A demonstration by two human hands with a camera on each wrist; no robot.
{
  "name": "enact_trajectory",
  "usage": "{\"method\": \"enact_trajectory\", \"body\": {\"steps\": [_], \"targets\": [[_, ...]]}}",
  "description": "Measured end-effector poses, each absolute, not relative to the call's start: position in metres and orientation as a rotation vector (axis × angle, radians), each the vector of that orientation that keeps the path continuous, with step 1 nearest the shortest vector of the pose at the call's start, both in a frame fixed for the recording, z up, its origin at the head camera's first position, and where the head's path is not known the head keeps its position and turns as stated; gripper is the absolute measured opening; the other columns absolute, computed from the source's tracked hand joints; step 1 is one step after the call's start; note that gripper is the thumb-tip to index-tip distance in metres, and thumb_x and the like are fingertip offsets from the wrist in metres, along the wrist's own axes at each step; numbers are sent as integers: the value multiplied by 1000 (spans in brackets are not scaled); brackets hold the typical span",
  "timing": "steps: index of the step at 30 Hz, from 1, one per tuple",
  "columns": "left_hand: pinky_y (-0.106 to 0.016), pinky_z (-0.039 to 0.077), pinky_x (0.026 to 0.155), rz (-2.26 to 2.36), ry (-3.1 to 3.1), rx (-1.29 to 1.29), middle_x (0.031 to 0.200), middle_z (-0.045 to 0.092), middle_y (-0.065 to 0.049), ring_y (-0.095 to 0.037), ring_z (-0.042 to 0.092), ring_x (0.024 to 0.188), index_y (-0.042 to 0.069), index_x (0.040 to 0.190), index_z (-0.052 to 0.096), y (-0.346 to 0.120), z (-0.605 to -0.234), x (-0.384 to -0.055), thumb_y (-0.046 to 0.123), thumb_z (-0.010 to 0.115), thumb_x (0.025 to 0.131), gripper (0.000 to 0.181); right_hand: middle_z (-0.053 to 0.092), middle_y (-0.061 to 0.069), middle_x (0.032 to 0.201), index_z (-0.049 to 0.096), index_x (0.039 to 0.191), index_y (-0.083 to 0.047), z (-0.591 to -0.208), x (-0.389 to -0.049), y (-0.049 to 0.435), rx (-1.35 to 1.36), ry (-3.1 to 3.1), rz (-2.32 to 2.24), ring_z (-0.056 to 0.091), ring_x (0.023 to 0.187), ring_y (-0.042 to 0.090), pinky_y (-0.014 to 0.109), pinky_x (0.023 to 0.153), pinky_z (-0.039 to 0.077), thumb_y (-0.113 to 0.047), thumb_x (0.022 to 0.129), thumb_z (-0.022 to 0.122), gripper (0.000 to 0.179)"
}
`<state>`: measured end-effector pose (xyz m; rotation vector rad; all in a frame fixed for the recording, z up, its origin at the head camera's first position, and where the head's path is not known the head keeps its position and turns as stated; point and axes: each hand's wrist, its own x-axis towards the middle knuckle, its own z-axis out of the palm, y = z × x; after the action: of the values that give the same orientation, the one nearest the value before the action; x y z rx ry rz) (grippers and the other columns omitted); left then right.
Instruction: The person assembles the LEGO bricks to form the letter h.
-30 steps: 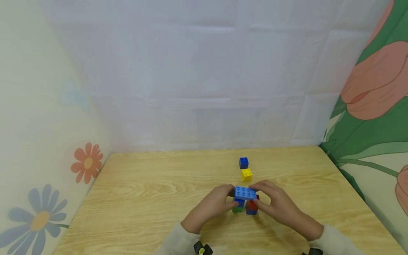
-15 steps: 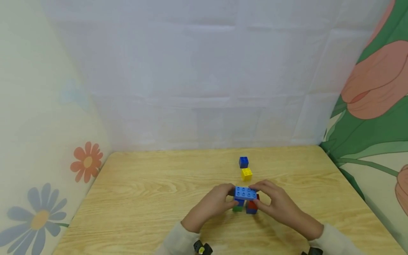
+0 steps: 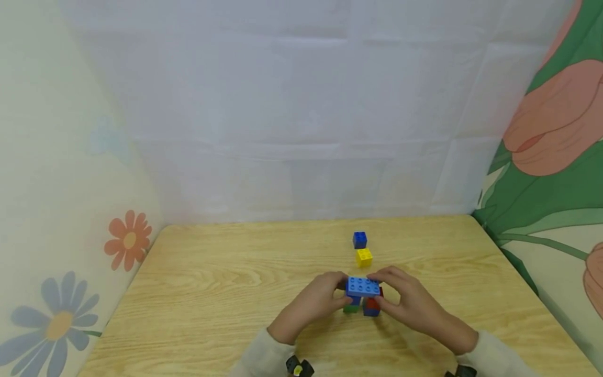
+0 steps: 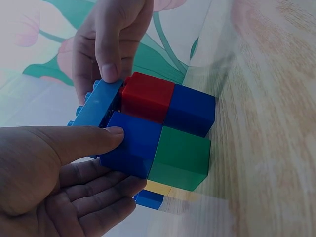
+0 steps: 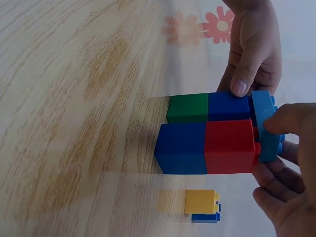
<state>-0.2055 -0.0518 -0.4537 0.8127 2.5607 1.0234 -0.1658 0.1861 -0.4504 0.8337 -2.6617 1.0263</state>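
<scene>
A light blue eight-stud toy brick lies across the tops of two short stacks. The left stack is a blue brick on a green brick; the right is a red brick on a dark blue brick. Red studs show in a gap under the light blue brick in the right wrist view. My left hand grips the left stack's blue brick, thumb on its near face. With thumb and fingers, my right hand pinches the right end of the light blue brick.
Behind the stacks, a yellow brick and a dark blue brick stand on the wooden table. A white sheet hangs at the table's back edge, with painted walls on both sides.
The light blue brick has shifted very slightly toward the person. Both hands keep their hold and have hardly moved; the other bricks stay where they were.
</scene>
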Motion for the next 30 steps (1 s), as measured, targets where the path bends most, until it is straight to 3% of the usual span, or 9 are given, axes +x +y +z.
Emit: {"method": "enact_trajectory", "body": {"steps": [8,30], "targets": [[-27,52,87,1027,2557,821,111,66,-2,-14,64,103,5,118,63,-52,-455,-206,22,72,90,34,57,-13,113,64,125,-17,-452,-165,185,816,-2670,1025,58,99,6,38,79,56,-26,89,74,39],[-27,52,87,997,2565,814,112,66,-2,-13,63,103,5,120,62,-52,-454,-206,23,72,90,36,57,-13,114,64,126,-19,-454,-164,184,809,-2663,1009,58,98,5,37,77,56,-22,88,74,39]]}}
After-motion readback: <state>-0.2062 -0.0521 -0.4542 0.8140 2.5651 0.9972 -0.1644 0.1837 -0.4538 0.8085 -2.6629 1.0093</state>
